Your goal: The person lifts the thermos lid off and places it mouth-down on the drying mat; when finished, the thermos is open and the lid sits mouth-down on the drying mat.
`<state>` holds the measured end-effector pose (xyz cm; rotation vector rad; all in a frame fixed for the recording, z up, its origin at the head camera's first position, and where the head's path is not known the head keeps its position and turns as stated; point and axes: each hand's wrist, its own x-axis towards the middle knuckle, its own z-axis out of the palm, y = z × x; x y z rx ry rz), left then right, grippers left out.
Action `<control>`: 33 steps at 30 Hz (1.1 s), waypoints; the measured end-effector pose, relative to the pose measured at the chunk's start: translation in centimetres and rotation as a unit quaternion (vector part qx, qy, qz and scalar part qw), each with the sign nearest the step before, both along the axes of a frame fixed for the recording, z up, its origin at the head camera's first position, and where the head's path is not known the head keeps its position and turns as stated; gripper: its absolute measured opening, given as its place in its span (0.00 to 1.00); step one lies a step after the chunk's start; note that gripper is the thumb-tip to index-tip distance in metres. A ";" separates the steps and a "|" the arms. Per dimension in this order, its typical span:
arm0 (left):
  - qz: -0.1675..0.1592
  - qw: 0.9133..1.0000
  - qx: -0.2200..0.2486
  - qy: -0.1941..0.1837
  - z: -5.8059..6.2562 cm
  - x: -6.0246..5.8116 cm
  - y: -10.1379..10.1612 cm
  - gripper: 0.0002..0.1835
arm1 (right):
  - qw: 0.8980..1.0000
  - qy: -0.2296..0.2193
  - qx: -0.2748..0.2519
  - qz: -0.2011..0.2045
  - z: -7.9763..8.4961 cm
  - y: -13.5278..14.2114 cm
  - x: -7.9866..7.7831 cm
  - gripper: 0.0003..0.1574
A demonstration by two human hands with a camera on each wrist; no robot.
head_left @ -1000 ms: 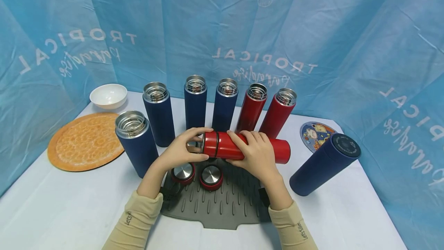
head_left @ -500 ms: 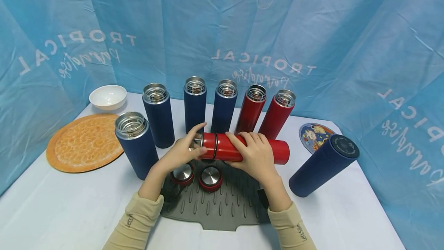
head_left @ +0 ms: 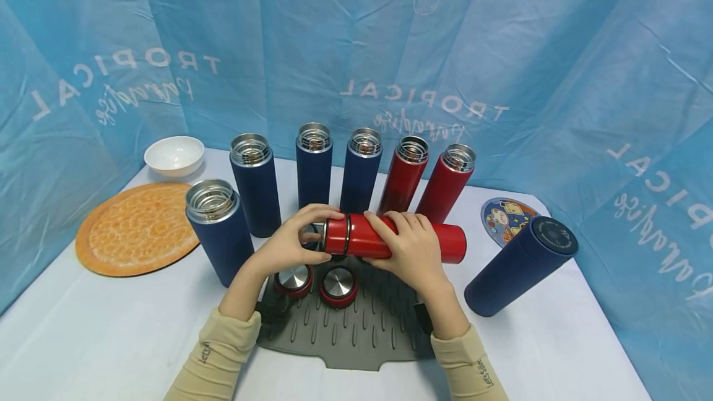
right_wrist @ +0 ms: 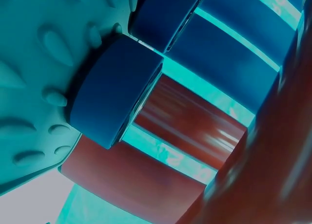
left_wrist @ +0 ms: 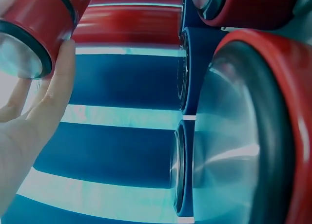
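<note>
A red thermos (head_left: 453, 243) lies level in the air above the grey ridged mat (head_left: 356, 336), its lid end to the left. My right hand (head_left: 412, 246) grips the body from above. At the lid end, my left hand (head_left: 284, 243) holds the red lid (head_left: 335, 235) between thumb and fingers. The left wrist view shows those fingers (left_wrist: 61, 78) along the edge of the silver-topped lid. A dark ring lies between lid and body. Two red lids with silver tops, a left one (head_left: 293, 277) and a right one (head_left: 338, 283), sit on the mat below.
Several lidless blue thermoses (head_left: 314, 172) and two lidless red ones (head_left: 445, 184) stand behind my hands. A capped blue thermos (head_left: 512, 271) stands at right by a round cartoon mat (head_left: 496, 215). At left are an orange round mat (head_left: 133, 228) and white bowl (head_left: 174, 163). Blue lids (right_wrist: 117, 87) show in the right wrist view.
Half a second ago my left fingers were spread loosely off the lid; now they have closed back round it. The right hand and the thermos have stayed in place.
</note>
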<state>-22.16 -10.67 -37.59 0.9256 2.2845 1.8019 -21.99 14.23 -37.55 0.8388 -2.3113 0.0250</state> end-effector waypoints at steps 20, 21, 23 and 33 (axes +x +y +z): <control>0.079 0.993 0.021 -0.083 0.5 0.3 0.6 0.25 | 0.998 0.050 -0.025 0.005 0.1 -0.2 0.1 0.49; 0.083 0.992 0.023 -0.088 0.6 0.3 0.7 0.25 | 0.998 0.054 -0.025 0.003 0.1 -0.3 0.1 0.49; 0.095 0.990 0.024 -0.103 0.6 0.3 0.9 0.24 | 0.998 0.062 -0.023 -0.003 0.1 -0.3 0.1 0.49; 0.131 0.978 0.007 -0.165 0.6 0.4 1.2 0.27 | 0.997 0.070 -0.011 -0.007 0.3 -0.5 0.4 0.49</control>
